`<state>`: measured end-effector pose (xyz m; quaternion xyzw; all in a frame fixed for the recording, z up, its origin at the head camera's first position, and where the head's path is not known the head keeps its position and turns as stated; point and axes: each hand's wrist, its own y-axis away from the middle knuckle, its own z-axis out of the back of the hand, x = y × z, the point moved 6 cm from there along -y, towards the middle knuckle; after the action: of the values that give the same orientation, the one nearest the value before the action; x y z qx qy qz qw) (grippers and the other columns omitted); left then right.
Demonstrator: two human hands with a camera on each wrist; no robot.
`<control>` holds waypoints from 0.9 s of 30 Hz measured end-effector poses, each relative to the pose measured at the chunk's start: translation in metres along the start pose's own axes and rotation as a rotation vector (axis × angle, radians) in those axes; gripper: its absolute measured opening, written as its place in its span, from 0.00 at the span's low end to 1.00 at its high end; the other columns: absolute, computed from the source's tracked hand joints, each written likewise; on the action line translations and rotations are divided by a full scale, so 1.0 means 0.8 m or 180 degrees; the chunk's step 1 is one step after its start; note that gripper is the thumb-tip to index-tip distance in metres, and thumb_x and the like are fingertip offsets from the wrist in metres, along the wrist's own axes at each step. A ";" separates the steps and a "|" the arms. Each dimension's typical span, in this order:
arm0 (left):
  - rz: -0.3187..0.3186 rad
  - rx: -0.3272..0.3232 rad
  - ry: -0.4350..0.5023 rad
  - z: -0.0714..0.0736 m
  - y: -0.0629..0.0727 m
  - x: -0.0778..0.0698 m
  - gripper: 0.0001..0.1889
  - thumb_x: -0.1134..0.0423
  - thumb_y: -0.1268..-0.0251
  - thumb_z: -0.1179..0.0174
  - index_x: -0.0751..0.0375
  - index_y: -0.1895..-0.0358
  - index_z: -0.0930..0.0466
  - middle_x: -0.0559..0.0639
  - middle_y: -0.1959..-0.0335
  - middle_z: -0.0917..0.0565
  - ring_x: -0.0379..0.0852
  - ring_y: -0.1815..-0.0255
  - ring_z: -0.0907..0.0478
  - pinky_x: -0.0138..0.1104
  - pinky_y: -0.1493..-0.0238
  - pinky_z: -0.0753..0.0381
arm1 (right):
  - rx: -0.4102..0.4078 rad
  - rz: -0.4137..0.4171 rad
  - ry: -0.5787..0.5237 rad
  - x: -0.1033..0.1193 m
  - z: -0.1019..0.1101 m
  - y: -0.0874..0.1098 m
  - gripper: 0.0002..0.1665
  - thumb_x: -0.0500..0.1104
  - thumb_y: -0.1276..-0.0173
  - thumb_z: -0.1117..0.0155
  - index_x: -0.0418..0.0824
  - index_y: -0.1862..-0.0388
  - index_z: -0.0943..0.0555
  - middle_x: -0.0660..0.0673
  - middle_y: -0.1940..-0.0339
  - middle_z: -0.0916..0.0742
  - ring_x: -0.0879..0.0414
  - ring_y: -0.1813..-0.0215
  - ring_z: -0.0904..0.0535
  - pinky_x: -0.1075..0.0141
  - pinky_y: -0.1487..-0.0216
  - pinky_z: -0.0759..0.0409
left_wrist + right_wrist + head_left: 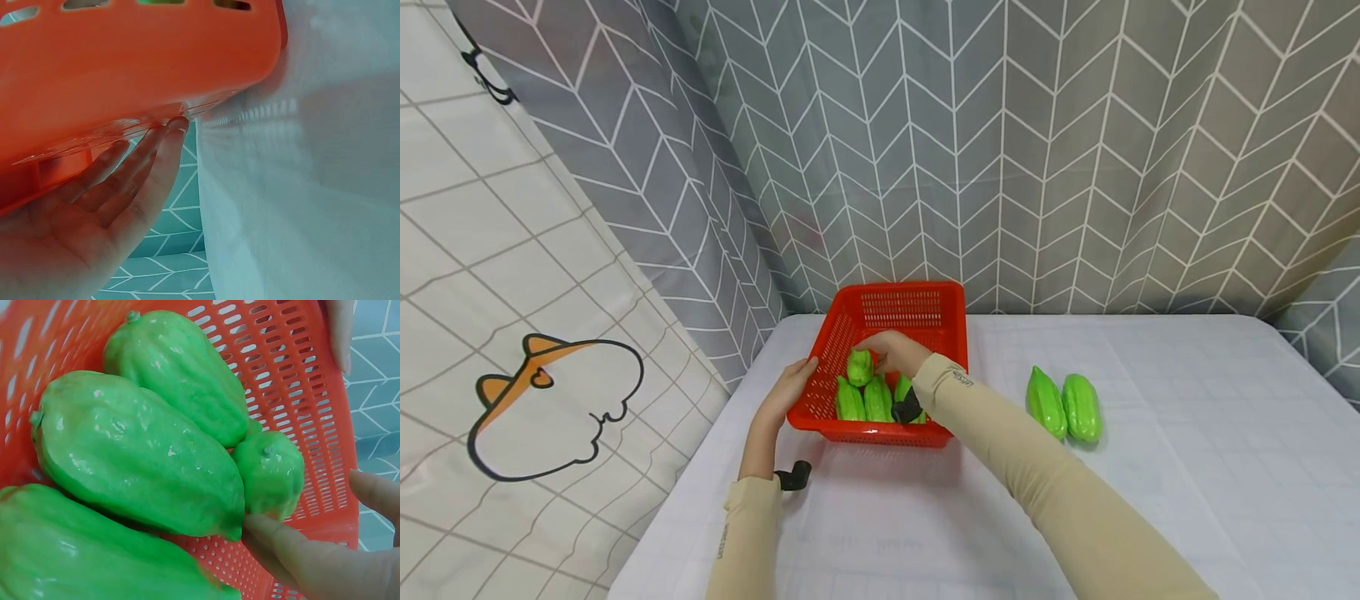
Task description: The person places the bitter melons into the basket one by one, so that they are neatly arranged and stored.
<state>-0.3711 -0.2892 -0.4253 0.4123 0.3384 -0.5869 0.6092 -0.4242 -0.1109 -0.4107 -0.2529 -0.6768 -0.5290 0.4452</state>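
Back green fruit [860,367]: inside the red basket [901,287], near the left wall, behind the front green fruits.
Long axis of back green fruit: strongly foreshortened, one end turned toward the right-wrist view; exact tilt against the basket floor not readable.
Nearer hand: right hand [901,350], within the basket, immediately right of the back green fruit; one digit at the fruit's side, another held apart from it; spread, gripping nothing.
Farther hand: left hand [788,388], at the basket's left wall; holding that side, one digit at the rim, the other fingers nearly straight along the outside.
Front green fruits [877,400]: three, side by side along the basket's near wall; long axes roughly front to back.
Outer green fruits [1082,408]: two, side by side on the tabletop [1187,467], well right of the basket; long axes roughly front to back.
Patterned curtain [1037,167]: behind the basket.
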 end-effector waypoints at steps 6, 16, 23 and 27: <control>-0.0025 -0.0003 -0.0003 -0.001 0.002 -0.002 0.32 0.46 0.21 0.63 0.69 0.27 0.41 0.70 0.41 0.24 0.51 0.52 0.17 0.37 0.54 0.14 | 0.0007 0.0027 -0.0171 0.005 0.000 0.019 0.26 0.39 0.27 0.43 0.37 0.32 0.28 0.33 0.24 0.38 0.38 0.25 0.40 0.53 0.26 0.33; -0.0069 -0.0031 -0.0122 -0.002 0.002 -0.004 0.32 0.46 0.20 0.64 0.69 0.28 0.40 0.68 0.39 0.24 0.56 0.46 0.20 0.42 0.45 0.17 | 0.0122 0.0345 -0.0154 -0.012 0.027 -0.056 0.38 0.50 0.33 0.35 0.41 0.27 0.34 0.30 0.26 0.36 0.33 0.28 0.37 0.48 0.32 0.27; -0.0066 -0.0069 -0.0138 -0.001 0.004 -0.004 0.32 0.47 0.20 0.64 0.70 0.28 0.40 0.67 0.38 0.25 0.56 0.43 0.21 0.43 0.43 0.19 | 0.0399 0.0853 0.0149 0.013 0.025 0.078 0.29 0.45 0.23 0.51 0.36 0.27 0.35 0.32 0.25 0.38 0.33 0.26 0.41 0.48 0.24 0.40; -0.0051 -0.0010 -0.0078 -0.002 0.007 -0.006 0.32 0.47 0.20 0.64 0.69 0.28 0.40 0.68 0.39 0.24 0.53 0.48 0.18 0.37 0.50 0.15 | 0.0392 0.0906 0.0242 0.016 0.029 0.103 0.29 0.45 0.22 0.52 0.36 0.27 0.36 0.33 0.23 0.41 0.34 0.24 0.44 0.48 0.22 0.44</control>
<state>-0.3660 -0.2860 -0.4211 0.4014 0.3350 -0.5962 0.6092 -0.3709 -0.0651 -0.3598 -0.2983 -0.6479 -0.4272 0.5556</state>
